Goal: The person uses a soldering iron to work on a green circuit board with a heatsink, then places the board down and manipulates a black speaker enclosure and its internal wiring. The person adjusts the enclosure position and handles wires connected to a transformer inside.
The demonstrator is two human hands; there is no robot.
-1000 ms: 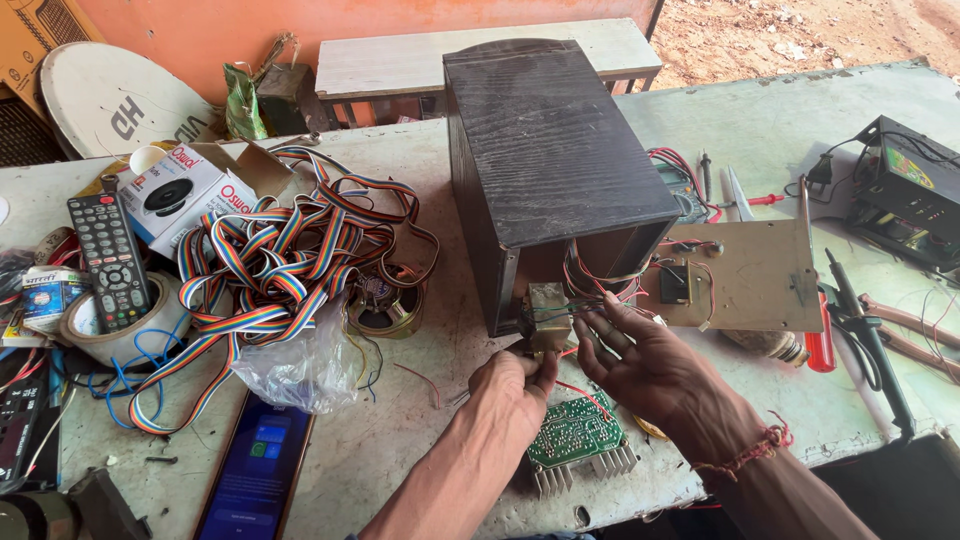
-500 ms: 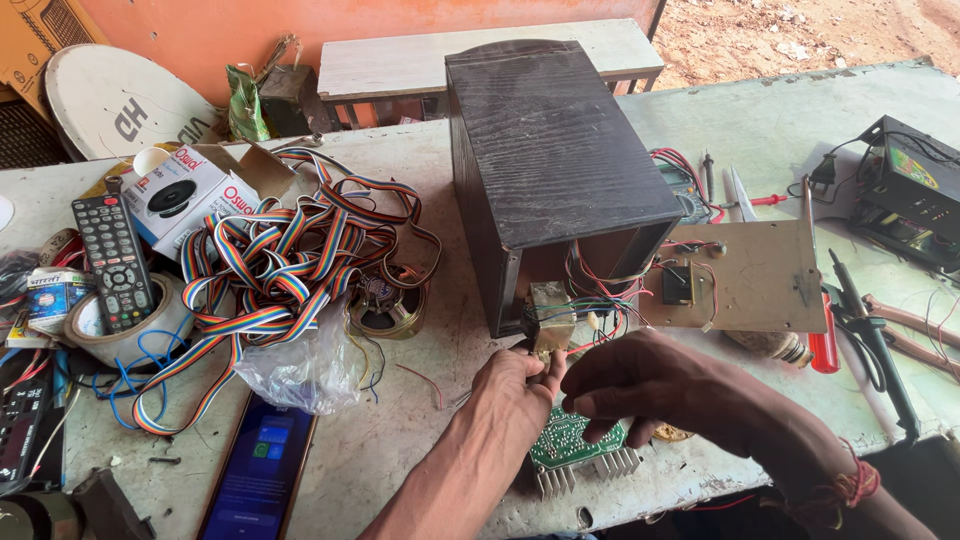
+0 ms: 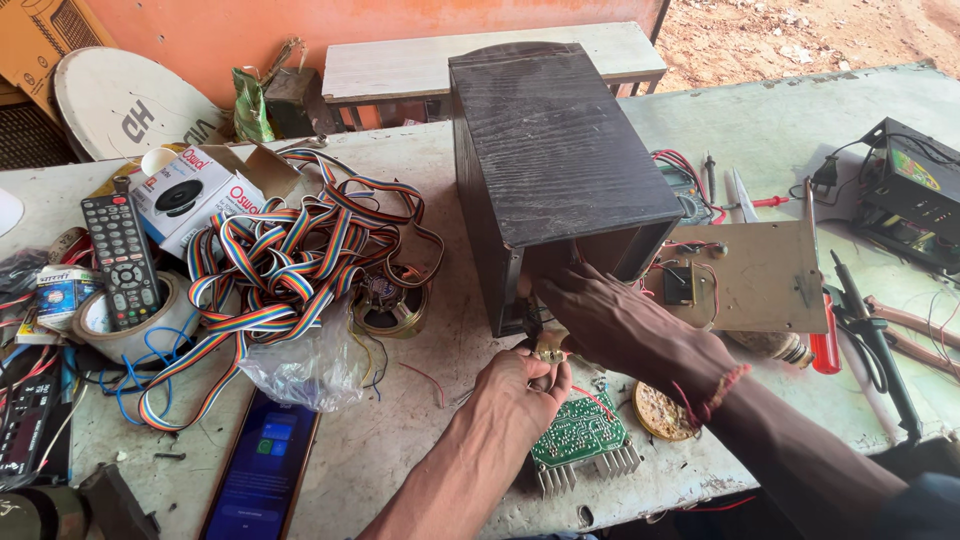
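At the centre of the frame stands a dark wooden speaker cabinet (image 3: pixel 560 150) on a pale worktable (image 3: pixel 420 420), its open end facing the person. The right hand (image 3: pixel 610 320) reaches into that opening at the lower edge of the cabinet, its fingertips hidden in the dark inside, so whether it grips anything cannot be told. Just below it, the left hand (image 3: pixel 520 390) is curled around a small brass-coloured part (image 3: pixel 548 350) at the cabinet's mouth, fingers pinched on it. A green circuit board (image 3: pixel 580 440) with a finned heat sink lies just beside the left wrist, lower centre. To the right of the cabinet a flat back panel (image 3: pixel 760 280) with wiring rests on the table, a soldering iron (image 3: pixel 870 340) beyond it. Left of centre sits a tangle of rainbow ribbon cable (image 3: pixel 290 270) with a bare speaker driver (image 3: pixel 388 308) against it, a remote control (image 3: pixel 120 260) at far left, and a phone (image 3: pixel 262 470) at lower left.
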